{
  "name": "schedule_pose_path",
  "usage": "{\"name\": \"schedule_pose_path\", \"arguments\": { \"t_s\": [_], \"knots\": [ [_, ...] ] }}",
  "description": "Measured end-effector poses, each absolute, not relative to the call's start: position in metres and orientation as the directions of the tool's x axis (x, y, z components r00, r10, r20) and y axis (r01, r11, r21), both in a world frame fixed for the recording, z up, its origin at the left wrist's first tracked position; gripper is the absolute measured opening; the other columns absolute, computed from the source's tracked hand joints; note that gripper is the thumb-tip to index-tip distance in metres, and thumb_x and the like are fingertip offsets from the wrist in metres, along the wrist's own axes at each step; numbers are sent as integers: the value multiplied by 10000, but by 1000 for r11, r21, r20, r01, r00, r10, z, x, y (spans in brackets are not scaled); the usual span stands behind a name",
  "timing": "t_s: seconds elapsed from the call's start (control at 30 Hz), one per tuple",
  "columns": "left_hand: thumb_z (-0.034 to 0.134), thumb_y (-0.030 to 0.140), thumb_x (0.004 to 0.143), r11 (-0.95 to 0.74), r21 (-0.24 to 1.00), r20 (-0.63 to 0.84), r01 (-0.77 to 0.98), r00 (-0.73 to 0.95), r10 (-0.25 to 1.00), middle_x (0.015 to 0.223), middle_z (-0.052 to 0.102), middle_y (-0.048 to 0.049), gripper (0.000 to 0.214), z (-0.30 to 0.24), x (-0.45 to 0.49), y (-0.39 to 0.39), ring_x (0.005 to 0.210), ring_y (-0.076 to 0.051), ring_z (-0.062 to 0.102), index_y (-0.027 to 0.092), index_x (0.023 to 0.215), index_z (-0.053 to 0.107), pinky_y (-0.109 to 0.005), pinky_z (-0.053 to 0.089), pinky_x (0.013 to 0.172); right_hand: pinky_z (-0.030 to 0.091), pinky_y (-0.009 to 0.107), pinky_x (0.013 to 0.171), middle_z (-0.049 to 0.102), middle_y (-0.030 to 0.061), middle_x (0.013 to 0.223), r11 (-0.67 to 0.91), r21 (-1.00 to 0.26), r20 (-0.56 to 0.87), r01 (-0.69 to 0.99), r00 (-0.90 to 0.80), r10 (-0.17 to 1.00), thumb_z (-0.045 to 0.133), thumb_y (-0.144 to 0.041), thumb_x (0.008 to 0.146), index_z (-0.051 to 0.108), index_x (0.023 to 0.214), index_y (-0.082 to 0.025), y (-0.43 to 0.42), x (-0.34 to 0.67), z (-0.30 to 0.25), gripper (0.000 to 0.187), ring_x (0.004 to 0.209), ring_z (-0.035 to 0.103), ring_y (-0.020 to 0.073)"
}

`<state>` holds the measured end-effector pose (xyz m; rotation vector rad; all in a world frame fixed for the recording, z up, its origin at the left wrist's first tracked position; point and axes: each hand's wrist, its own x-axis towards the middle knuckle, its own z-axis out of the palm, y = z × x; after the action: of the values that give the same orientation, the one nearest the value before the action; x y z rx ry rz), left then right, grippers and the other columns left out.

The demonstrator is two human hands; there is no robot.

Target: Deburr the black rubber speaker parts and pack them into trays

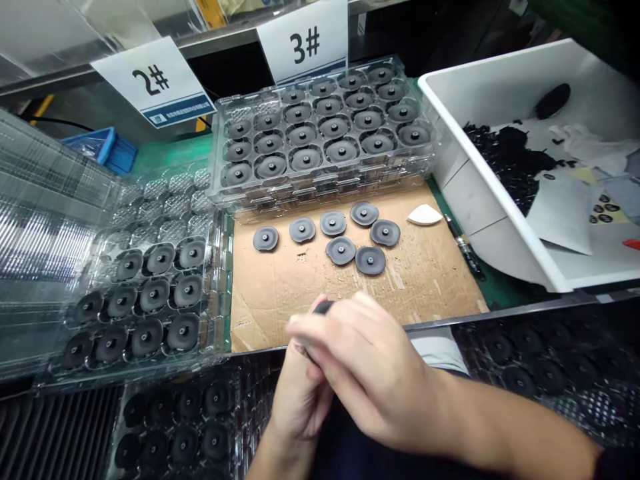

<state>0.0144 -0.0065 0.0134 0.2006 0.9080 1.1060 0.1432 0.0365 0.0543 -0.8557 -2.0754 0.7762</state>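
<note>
Dark rubbery piece (324,307), only a sliver of its edge showing, held between both hands just behind the front edge of a sheet of cardboard. Right hand (365,373) curled over it from the right, nearly shut, with the piece gripped beneath; left hand (300,407) below and mostly hidden, its grip impossible to tell. Probably light and slightly flexible, judging by the matching moulded pieces nearby, and best taken by the outer rim, clear of the raised centre. Just beyond the hands, torn corrugated cardboard (420,287), scuffed and peeling, under seven grey discs (341,250) in a loose cluster, each round with a dark central boss. Farther ahead, a stack of clear blister trays (320,195), their pockets filled with similar discs; ahead and to the left, another clear tray (220,293) with more. Ahead and to the right, a small white foam wedge (425,215) and a slim black pen-like tool (465,247); past those, a white plastic bin (480,167) holding black scraps (510,157) and grey sheets (560,213). Beneath the right forearm, a tray of dark discs (530,373). Far ahead, paper signs marked 2# (150,80) and 3# (305,40).
</note>
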Motion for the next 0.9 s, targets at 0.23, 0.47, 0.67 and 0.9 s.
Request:
{"name": "schedule_pose_path", "arguments": {
  "t_s": [0.23, 0.47, 0.67, 0.9],
  "knots": [
    [855, 340, 494, 457, 541, -503, -706, 164, 849, 1100, 702, -16, 604, 16, 17, -8, 1061, -188, 612, 284, 1068, 675, -230, 456, 930, 324, 298, 625, 603, 40, 750, 526, -683, 243, 507, -522, 818, 399, -74, 877, 602, 1009, -108, 25, 176, 61, 245, 647, 453, 150],
    [813, 391, 569, 541, 546, -539, -640, 225, 811, 1004, 714, -46, 544, 12, 14, -13, 964, -263, 654, 222, 1067, 675, -345, 511, 881, 344, 291, 631, 592, 18, 698, 768, -614, 478, 181, -688, 545, 359, -180, 938, 681, 952, -194, 72, 167, 53, 323, 643, 466, 139],
    [821, 429, 506, 532, 412, -525, -740, 284, 802, 1100, 701, -4, 580, 15, 1, -17, 986, -252, 663, 337, 1058, 669, -342, 502, 893, 469, 277, 752, 653, 62, 949, 270, -850, 60, 452, -426, 903, 428, -201, 926, 612, 1117, -184, 49, 183, -24, 265, 861, 594, 151],
    [813, 447, 505, 543, 409, -476, -733, 337, 813, 1050, 715, -15, 566, 15, 6, -11, 918, -228, 681, 301, 1036, 677, -349, 485, 916, 499, 281, 754, 678, 67, 1025, 155, -852, -12, 500, -314, 949, 453, -203, 909, 597, 1083, -169, 32, 185, -25, 229, 921, 635, 174]
  ]
}}
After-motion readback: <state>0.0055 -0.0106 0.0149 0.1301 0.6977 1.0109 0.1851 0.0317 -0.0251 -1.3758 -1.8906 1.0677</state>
